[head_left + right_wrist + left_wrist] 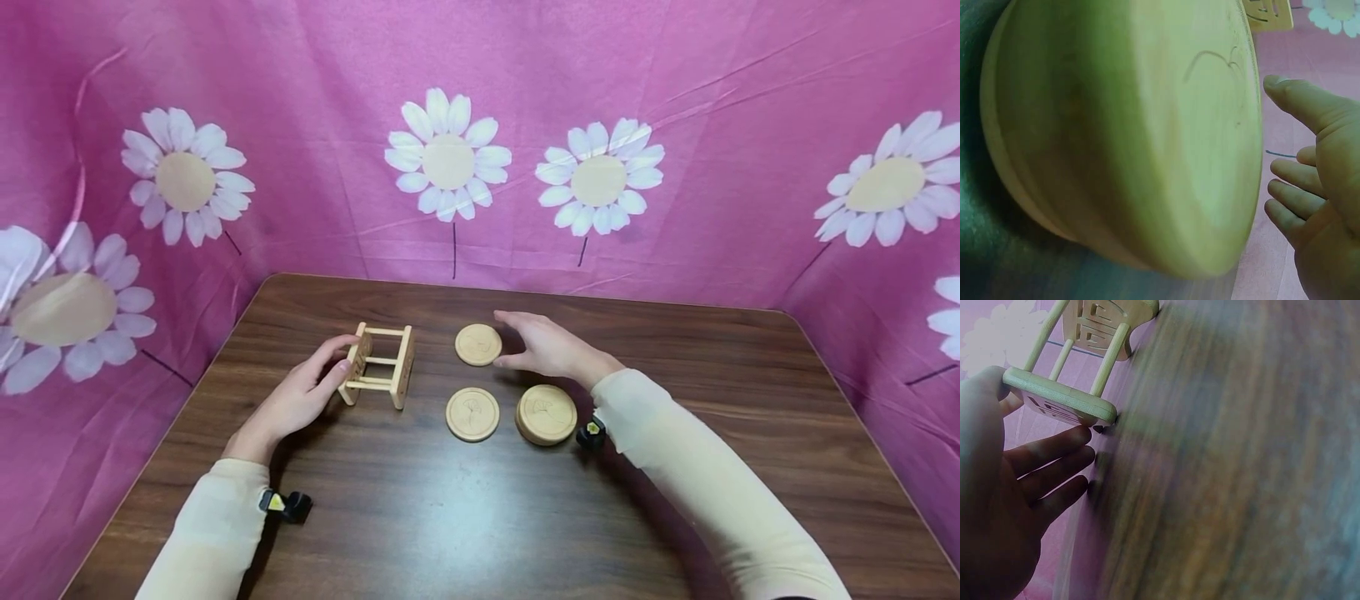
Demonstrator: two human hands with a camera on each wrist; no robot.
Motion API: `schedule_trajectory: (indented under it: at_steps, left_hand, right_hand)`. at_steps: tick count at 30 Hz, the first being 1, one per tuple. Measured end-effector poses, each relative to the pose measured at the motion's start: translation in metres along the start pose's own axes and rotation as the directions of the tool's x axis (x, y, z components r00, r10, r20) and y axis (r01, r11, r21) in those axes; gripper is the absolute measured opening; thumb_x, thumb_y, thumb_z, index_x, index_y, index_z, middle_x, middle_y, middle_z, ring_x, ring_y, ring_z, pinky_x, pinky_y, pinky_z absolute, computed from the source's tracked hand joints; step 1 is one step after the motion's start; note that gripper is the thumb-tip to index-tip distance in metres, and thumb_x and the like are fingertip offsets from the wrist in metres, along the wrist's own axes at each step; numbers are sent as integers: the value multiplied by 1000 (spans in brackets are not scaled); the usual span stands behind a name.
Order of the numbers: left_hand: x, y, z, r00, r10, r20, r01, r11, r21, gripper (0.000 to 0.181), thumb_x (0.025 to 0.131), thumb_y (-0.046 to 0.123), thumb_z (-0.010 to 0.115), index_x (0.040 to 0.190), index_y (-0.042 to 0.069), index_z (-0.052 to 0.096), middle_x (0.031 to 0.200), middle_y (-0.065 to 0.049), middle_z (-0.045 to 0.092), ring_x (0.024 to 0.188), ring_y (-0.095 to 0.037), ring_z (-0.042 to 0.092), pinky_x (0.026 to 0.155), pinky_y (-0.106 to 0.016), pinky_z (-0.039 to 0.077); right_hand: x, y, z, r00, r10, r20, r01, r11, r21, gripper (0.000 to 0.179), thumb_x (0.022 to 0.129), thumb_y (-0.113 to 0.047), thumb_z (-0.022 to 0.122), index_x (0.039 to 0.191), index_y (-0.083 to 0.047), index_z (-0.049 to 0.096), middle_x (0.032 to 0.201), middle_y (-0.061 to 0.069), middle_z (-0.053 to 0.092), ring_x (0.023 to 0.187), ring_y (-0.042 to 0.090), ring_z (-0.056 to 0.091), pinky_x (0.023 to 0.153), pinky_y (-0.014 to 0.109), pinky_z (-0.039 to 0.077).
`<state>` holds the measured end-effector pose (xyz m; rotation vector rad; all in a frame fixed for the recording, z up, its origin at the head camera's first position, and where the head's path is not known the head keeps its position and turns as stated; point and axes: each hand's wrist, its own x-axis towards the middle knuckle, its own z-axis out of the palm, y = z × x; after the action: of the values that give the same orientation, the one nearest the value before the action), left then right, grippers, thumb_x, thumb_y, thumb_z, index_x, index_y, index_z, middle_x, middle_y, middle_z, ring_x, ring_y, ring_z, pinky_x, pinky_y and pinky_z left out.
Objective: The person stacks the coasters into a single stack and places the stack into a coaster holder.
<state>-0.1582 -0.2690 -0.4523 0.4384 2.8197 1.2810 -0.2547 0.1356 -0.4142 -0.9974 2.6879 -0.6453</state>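
Observation:
A small light wooden coaster rack (378, 358) stands on the table at left, with slotted side panels joined by round bars. My left hand (311, 383) holds its near side panel between thumb and index finger; the other fingers (1054, 450) spread out below it in the left wrist view. My right hand (551, 346) reaches past a stack of round wooden coasters (547, 414), thumb and fingers apart with nothing between them. Its thumb tip is right at the edge of the back coaster (478, 344). Another coaster (472, 414), engraved with a leaf, lies nearer me.
The dark wood-grain table (450, 533) ends at a pink curtain (525, 50) printed with white daisies. The stack looms large in the right wrist view, directly before that camera. Small black wrist cameras (288, 505) sit on both sleeves.

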Motion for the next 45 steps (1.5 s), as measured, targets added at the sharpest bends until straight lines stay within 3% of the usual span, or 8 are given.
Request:
schedule_trajectory:
  at_steps: [9, 33, 45]
  left_hand:
    - [3, 0, 1, 1000, -1, 5, 1, 1000, -6, 44, 118, 28, 46, 160, 18, 45, 144, -25, 66, 133, -42, 63, 115, -66, 43]
    - [2, -1, 1, 1000, 8, -4, -8, 1000, -1, 43, 117, 26, 46, 160, 17, 45, 142, -25, 68, 131, -41, 64, 112, -64, 45]
    - [1, -2, 1, 1000, 13, 0, -13, 1000, -7, 44, 117, 26, 46, 160, 17, 45, 142, -25, 67, 131, -41, 64, 113, -64, 44]
  right_hand:
    - [10, -2, 4, 999, -21, 24, 22, 999, -41, 86, 97, -33, 82, 159, 10, 43, 163, 28, 50, 154, 40, 47, 129, 51, 35]
    - [28, -10, 12, 998, 14, 67, -10, 999, -48, 86, 96, -30, 82, 157, 14, 41, 159, 32, 51, 151, 42, 50, 129, 48, 36]
    - [30, -15, 17, 997, 11, 80, -1, 993, -120, 83, 97, -27, 81, 158, 14, 41, 161, 32, 49, 153, 44, 46, 130, 49, 33]
